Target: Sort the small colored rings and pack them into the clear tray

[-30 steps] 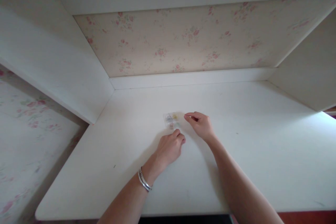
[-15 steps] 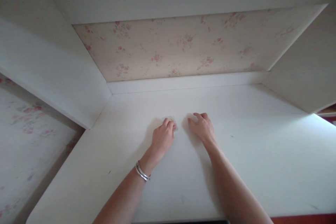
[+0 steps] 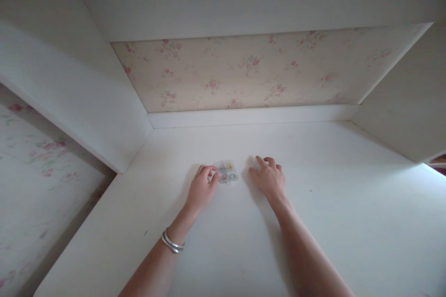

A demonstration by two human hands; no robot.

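I see a small clear plastic box (image 3: pixel 227 172) with coloured round pieces inside, lying flat on the white desk top (image 3: pixel 348 204). My left hand (image 3: pixel 201 189) sits just left of the box, fingers curled, fingertips touching its edge, probably steadying it. My right hand (image 3: pixel 268 177) rests just right of it, palm down, fingers loosely spread, holding nothing.

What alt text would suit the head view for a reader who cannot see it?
Two bare hands rest on a white desk either side of a small clear box of coloured bits; the left hand touches its edge, the right hand lies flat just apart. A silver bracelet circles the left wrist; flowered wallpaper behind.
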